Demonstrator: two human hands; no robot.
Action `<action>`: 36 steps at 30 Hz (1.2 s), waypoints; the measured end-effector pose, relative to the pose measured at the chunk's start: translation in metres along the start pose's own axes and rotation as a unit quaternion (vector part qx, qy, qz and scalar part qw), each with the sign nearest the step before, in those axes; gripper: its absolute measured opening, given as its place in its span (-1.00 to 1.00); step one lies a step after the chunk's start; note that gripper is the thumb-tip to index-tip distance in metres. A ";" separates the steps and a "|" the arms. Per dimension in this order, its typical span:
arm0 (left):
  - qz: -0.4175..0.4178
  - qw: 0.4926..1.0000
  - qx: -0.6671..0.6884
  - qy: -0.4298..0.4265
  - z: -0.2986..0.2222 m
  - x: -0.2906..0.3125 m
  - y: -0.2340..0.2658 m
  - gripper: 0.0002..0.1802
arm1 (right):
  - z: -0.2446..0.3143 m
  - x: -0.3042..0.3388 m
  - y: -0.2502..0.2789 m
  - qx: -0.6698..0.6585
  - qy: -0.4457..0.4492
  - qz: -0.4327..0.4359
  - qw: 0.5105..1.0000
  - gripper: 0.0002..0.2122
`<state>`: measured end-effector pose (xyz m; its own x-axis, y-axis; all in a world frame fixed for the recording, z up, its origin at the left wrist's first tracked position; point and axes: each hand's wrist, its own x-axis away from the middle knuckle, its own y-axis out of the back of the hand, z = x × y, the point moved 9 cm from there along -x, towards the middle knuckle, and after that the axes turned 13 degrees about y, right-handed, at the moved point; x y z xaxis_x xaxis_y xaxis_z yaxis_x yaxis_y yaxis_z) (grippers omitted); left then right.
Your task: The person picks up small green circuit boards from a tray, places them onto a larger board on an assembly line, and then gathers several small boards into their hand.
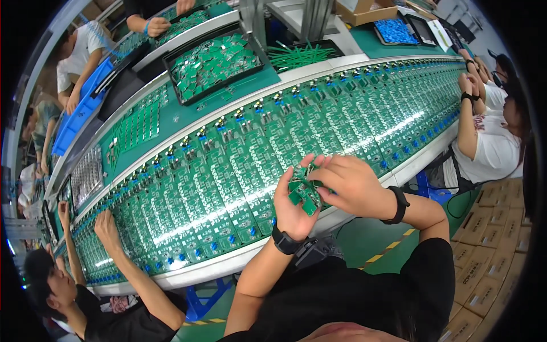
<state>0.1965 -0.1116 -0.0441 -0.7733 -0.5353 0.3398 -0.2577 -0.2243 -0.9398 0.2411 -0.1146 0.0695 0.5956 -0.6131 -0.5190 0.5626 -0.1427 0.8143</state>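
Observation:
My left hand is cupped, palm up, around several small green circuit boards. Its wrist wears a black band. From the right, my right hand reaches over that palm with its thumb and fingers pinched together at one of the small boards. The fingers partly hide the piece between them. Both hands are above the near edge of a long line of larger green circuit boards, laid side by side with blue and dark parts along their ends.
Beyond the line stand a black tray heaped with small green boards and a box of green strips. Co-workers sit close on the left and right, with others across. Cardboard boxes are stacked on the right.

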 end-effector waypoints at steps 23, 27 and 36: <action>0.030 0.996 0.082 -0.007 0.002 -0.003 0.005 -0.68 | -0.286 0.148 0.123 0.217 -0.329 -0.169 0.903 -0.90; 0.040 0.995 0.088 -0.007 0.001 -0.002 0.004 -0.68 | -0.297 0.151 0.117 0.227 -0.332 -0.185 0.897 -0.88; 0.050 0.995 0.081 0.000 0.003 -0.003 0.002 -0.70 | -0.296 0.162 0.119 0.231 -0.307 -0.255 0.887 -0.89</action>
<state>0.2005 -0.1128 -0.0466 -0.7906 -0.5613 0.2446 -0.0830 -0.2976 -0.9511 0.5743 -0.0011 0.0054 -0.1731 -0.6649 -0.7266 0.2895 -0.7395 0.6077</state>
